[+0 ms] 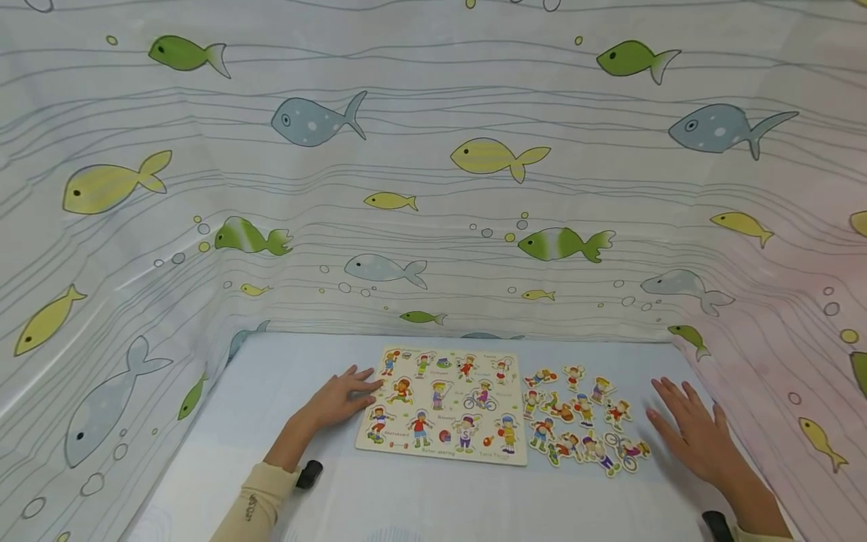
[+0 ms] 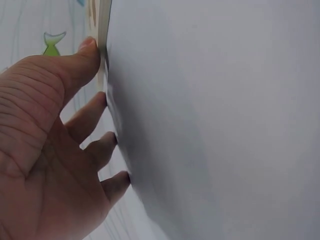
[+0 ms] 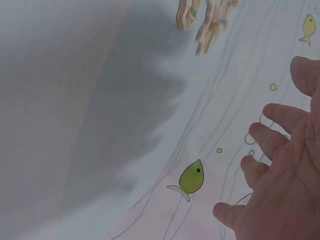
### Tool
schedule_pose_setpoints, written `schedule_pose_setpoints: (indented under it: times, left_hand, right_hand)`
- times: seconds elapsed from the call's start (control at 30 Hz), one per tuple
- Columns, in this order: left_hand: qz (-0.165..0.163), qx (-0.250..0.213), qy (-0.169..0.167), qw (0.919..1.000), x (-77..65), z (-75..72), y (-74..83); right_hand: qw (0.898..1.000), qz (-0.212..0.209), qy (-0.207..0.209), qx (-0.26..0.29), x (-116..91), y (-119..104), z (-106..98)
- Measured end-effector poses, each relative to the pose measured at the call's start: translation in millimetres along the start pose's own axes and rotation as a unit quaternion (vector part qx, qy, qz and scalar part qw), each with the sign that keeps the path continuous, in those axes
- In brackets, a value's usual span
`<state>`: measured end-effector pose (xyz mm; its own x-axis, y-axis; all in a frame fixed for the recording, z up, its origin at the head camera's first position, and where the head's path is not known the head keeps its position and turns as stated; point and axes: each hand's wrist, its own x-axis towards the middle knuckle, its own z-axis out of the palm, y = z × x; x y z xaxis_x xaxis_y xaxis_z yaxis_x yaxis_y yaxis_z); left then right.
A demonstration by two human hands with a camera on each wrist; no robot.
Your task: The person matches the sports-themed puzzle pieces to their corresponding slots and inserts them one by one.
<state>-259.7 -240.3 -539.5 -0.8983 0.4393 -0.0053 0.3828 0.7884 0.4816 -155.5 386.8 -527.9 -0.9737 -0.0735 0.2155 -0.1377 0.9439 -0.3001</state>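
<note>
A cream puzzle board [image 1: 420, 395] printed with sports figures lies on the table in the head view. My left hand [image 1: 344, 399] rests at its left edge, fingers spread. In the left wrist view, the left thumb [image 2: 82, 62] touches the board's edge and the other fingertips meet the table. Several loose wooden figure pieces [image 1: 584, 406] lie in a cluster right of the board. Beyond them, my right hand [image 1: 698, 433] is spread out and holds nothing. The right wrist view shows its fingers [image 3: 272, 140] apart from two pieces [image 3: 212, 25] at the top.
A pale cloth covers the table [image 1: 433, 500]. Fish-patterned curtains [image 1: 433, 233] stand behind it and on both sides, with the right side [image 1: 779, 376] close to my right hand. Dark straps [image 1: 310, 474] sit on both wrists.
</note>
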Motion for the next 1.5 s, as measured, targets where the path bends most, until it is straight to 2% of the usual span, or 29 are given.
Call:
schedule_pose_setpoints:
  times: [0.33,0.83,1.23,1.5]
  left_hand:
    - [-0.003,-0.011,0.008,0.9999,-1.2,0.5,2.6]
    - [-0.009,-0.016,0.002,0.9998,-2.8,0.8,5.4]
    - [-0.026,-0.019,-0.001,0.9995,-3.0,2.2,6.6]
    - [-0.021,-0.020,0.003,0.9996,-5.6,2.2,8.0]
  right_hand:
    - [1.000,-0.005,0.002,-0.004,2.2,-2.4,1.2]
    - [1.000,0.005,-0.012,-0.001,2.7,-5.5,3.0]
    - [1.000,-0.003,-0.003,0.000,4.0,-1.8,2.2]
    - [1.000,-0.007,0.004,0.001,4.1,-0.7,1.8]
